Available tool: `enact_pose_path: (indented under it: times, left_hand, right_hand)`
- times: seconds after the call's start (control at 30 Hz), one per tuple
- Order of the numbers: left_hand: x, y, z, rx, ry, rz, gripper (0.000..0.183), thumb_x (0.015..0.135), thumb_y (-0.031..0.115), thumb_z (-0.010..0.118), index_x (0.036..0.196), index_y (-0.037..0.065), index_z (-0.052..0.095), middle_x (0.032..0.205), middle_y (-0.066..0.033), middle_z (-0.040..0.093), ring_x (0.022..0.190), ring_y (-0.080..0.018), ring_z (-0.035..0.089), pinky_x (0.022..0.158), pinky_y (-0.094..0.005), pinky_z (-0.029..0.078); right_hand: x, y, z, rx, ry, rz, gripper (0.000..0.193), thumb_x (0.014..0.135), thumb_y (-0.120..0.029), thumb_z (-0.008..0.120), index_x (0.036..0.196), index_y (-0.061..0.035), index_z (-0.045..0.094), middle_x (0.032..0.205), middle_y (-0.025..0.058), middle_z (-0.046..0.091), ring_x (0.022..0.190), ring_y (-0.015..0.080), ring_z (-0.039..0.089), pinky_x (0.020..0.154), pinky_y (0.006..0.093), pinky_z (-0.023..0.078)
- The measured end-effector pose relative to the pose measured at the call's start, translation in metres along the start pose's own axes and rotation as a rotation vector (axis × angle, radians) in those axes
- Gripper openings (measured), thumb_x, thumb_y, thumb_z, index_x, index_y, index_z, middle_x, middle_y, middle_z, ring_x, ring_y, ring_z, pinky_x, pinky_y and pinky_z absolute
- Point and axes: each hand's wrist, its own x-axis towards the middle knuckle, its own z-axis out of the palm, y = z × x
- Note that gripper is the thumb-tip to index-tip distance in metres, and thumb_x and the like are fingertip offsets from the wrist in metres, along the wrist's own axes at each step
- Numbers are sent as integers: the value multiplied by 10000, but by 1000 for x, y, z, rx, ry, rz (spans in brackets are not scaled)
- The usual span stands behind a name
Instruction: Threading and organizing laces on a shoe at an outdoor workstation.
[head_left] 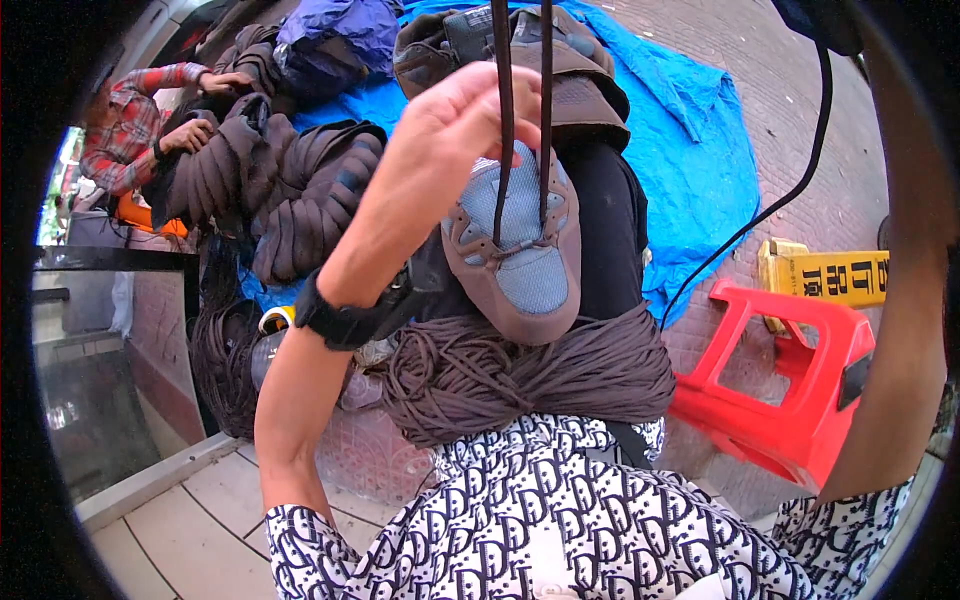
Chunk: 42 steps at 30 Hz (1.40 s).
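A brown shoe upper with pale blue mesh rests over my lap, its toe toward me. Two dark strands of shoelace rise from its eyelets and run out past the upper edge of the view. My left hand is above the upper, fingers curled in around the lace; the fingertips are partly hidden. At the right rim my right forearm is raised, and its hand is out of the picture. A thick bundle of brown laces lies across my lap below the toe.
More brown uppers are stacked ahead on a blue tarp. A red plastic stool and a yellow sign stand right. At left, a person in a plaid shirt handles piled uppers beyond a glass-sided case.
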Motion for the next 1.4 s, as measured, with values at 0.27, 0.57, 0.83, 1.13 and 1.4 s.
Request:
enact_pose_path:
  times: [0.27, 0.57, 0.83, 1.13, 1.4]
  left_hand:
    - [-13, 45, -2, 129, 88, 199, 315, 926, 249, 414, 981, -24, 563, 756, -80, 591, 648, -151, 571, 645, -260, 453]
    - [36, 9, -61, 316, 297, -223, 247, 850, 238, 522, 875, 20, 635, 665, -55, 607, 636, -119, 575, 591, -221, 447]
    - [-2, 28, -16, -555, -81, -120, 271, 860, 158, 438, 1030, -34, 524, 762, -101, 622, 573, -170, 589, 558, -253, 475]
    - [-16, 10, -36, -482, -99, -268, 275, 886, 190, 446, 1039, -17, 541, 723, -78, 622, 471, -104, 531, 454, -200, 435]
    - [-37, -13, -73, -50, -39, -308, 419, 846, 225, 535, 1195, 8, 451, 933, -80, 589, 758, -129, 579, 646, -229, 476]
  right_hand:
    - [34, 40, 20, -118, 135, -247, 166, 832, -159, 525, 801, -13, 598, 601, 30, 533, 444, 105, 469, 402, 185, 310]
    - [31, 81, 69, 1843, 113, -30, 331, 784, -273, 544, 973, -4, 577, 953, 106, 590, 856, 190, 570, 733, 299, 454]
    - [48, 54, 40, 823, 3, -175, 341, 781, -292, 542, 993, -28, 585, 949, 102, 591, 846, 195, 569, 729, 288, 456]
    - [85, 65, -30, 1337, -1152, -453, 582, 614, -121, 700, 1162, -32, 527, 948, 75, 585, 830, 140, 542, 714, 256, 442]
    - [74, 120, -7, 388, -218, -1251, 67, 700, -128, 646, 712, -63, 634, 790, 35, 572, 785, 205, 557, 666, 296, 455]
